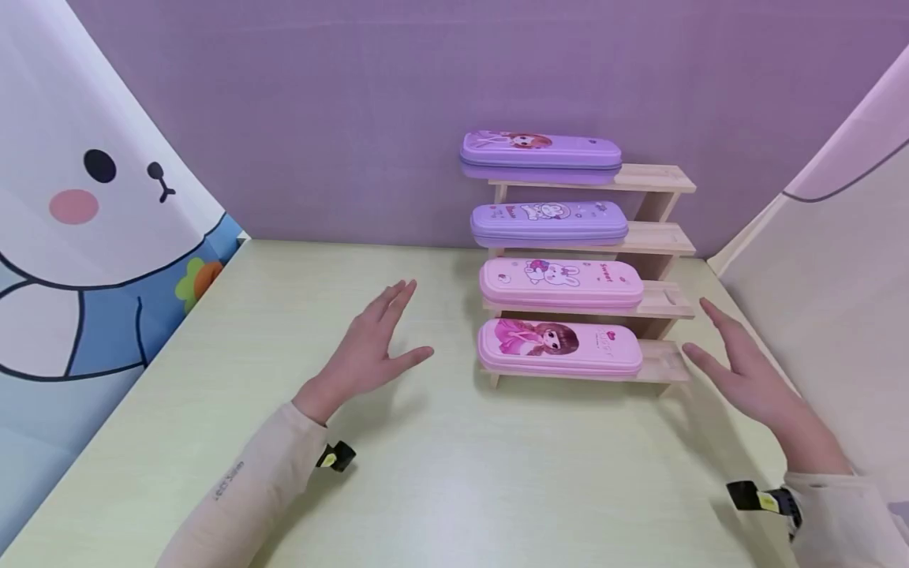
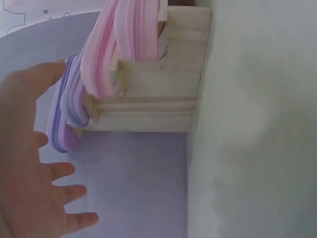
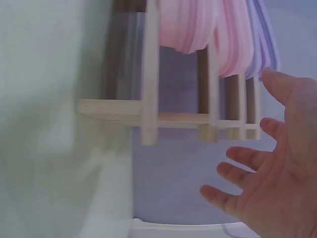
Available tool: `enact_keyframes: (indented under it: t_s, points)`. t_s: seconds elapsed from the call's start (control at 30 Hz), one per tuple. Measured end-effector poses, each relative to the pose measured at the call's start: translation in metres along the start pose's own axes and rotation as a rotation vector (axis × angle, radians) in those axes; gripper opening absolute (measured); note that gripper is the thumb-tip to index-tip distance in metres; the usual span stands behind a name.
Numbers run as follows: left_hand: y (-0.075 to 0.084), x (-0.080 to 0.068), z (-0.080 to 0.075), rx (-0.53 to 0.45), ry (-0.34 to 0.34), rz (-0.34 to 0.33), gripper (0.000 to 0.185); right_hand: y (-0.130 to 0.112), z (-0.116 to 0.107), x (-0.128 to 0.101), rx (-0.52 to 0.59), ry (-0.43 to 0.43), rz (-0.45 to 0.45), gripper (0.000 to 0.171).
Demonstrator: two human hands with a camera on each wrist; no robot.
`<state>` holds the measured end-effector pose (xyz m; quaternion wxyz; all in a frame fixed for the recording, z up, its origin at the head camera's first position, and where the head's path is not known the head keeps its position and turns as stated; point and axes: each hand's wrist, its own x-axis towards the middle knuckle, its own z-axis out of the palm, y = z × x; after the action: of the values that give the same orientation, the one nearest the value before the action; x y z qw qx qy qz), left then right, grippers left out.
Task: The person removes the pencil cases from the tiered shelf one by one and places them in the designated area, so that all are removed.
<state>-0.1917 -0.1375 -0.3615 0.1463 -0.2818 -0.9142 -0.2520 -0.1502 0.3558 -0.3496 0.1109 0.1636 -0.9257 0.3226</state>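
Left hand (image 1: 365, 351) and right hand (image 1: 761, 390) flank four cases (image 1: 561, 293) on stepped rack (image 1: 662, 237).

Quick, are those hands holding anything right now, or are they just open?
Left hand: open, fingers extended, holding nothing.
Right hand: also open, holding nothing.

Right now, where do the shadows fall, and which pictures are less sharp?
Head view: soft shadows lie on the table near the left hand and the right hand, the pencil cases look fairly clear; left wrist view: softer, blurred shadow on the table; right wrist view: also soft, shadowed table beside the wooden stand.
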Motion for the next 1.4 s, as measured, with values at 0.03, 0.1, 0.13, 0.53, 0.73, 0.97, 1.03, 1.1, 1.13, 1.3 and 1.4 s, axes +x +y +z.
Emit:
enact_keyframes:
  t_s: [0.03, 0.1, 0.13, 0.53, 0.73, 0.97, 1.03, 1.1, 1.13, 1.3, 1.4]
  points:
    - [0.001, 0.000, 0.002, -0.027, -0.003, 0.001, 0.088, 0.002, 0.001, -0.002, 0.024, -0.007, 0.012, 0.067]
    - [0.002, 0.000, 0.007, -0.092, -0.019, -0.013, 0.087, 0.005, 0.004, -0.004, 0.049, -0.020, 0.027, 0.065]
    - [0.002, 0.000, 0.009, -0.127, -0.028, -0.018, 0.087, 0.006, 0.005, -0.005, 0.055, -0.026, 0.030, 0.065]
    - [0.007, 0.006, 0.043, -0.551, -0.073, -0.119, 0.080, 0.020, 0.011, -0.010, 0.135, -0.136, 0.119, 0.066]
    - [0.013, 0.014, 0.057, -0.791, -0.121, -0.231, 0.076, 0.031, 0.012, -0.011, 0.225, -0.185, 0.166, 0.067]
    - [0.022, 0.024, 0.067, -0.918, -0.188, -0.285, 0.072, 0.041, 0.014, -0.013, 0.339, -0.181, 0.147, 0.062]
    - [0.024, 0.026, 0.068, -0.939, -0.198, -0.291, 0.072, 0.044, 0.014, -0.013, 0.361, -0.181, 0.146, 0.061]
    - [0.026, 0.028, 0.070, -0.962, -0.205, -0.292, 0.072, 0.046, 0.014, -0.013, 0.381, -0.184, 0.144, 0.061]
    - [0.027, 0.029, 0.070, -0.974, -0.209, -0.294, 0.072, 0.048, 0.014, -0.013, 0.388, -0.184, 0.146, 0.060]
    - [0.027, 0.036, 0.077, -1.026, -0.256, -0.313, 0.073, 0.057, 0.014, -0.013, 0.464, -0.198, 0.132, 0.058]
    - [0.027, 0.040, 0.081, -1.039, -0.296, -0.341, 0.070, 0.061, 0.015, -0.013, 0.505, -0.206, 0.130, 0.057]
